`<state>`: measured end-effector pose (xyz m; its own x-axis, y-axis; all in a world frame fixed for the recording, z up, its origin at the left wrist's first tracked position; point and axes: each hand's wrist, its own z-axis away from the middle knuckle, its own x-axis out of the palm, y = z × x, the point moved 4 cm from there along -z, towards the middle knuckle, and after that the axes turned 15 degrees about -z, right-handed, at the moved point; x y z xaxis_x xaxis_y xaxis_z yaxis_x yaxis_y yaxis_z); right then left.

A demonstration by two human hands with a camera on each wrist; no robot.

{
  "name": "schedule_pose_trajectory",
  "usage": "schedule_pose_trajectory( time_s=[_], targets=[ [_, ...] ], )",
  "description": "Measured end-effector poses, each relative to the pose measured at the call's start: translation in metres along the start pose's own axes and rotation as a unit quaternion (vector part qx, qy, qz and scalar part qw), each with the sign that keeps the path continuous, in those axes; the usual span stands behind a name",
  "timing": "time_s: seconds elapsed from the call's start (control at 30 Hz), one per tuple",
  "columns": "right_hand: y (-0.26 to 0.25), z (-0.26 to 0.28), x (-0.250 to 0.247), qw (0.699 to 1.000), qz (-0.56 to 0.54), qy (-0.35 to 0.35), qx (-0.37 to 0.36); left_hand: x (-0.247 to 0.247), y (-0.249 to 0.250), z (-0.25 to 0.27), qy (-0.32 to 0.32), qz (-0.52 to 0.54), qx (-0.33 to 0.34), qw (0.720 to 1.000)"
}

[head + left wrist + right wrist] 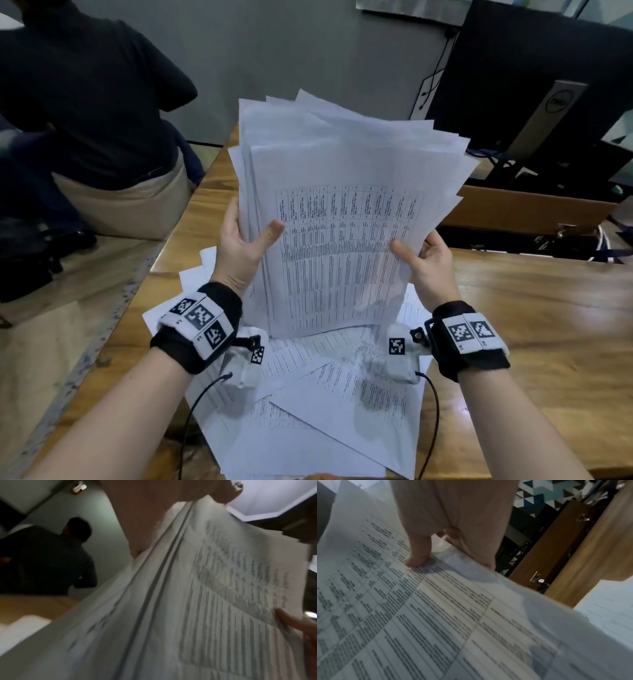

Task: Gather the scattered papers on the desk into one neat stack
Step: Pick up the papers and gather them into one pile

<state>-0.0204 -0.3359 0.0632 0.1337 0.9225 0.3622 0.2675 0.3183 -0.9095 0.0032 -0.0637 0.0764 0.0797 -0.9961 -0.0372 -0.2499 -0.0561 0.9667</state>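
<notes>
My left hand (245,251) and right hand (430,260) each clamp a side edge of the upright bundle of papers (342,212), its lower edge standing on the loose sheets (329,383) near me on the tabletop (541,308). The top fans unevenly; loosening and tapping down should square it. Bare wood lies right; the tabletop's left edge is close.

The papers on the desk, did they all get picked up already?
No, loose sheets lie spread on the desk under the bundle that the left hand and right hand hold upright.
</notes>
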Motion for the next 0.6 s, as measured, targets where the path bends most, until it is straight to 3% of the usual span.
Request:
schedule_pose_trajectory(
  time_s=[0.23,0.6],
  targets=[
    [-0.032,-0.006,0.015,0.999,0.002,-0.043,-0.034,0.012,0.025,0.002,-0.005,0.008,0.062,0.998],
    [-0.029,0.005,0.021,0.999,0.011,-0.034,-0.026,0.028,0.007,0.019,-0.007,-0.005,-0.024,1.000]
  ],
)
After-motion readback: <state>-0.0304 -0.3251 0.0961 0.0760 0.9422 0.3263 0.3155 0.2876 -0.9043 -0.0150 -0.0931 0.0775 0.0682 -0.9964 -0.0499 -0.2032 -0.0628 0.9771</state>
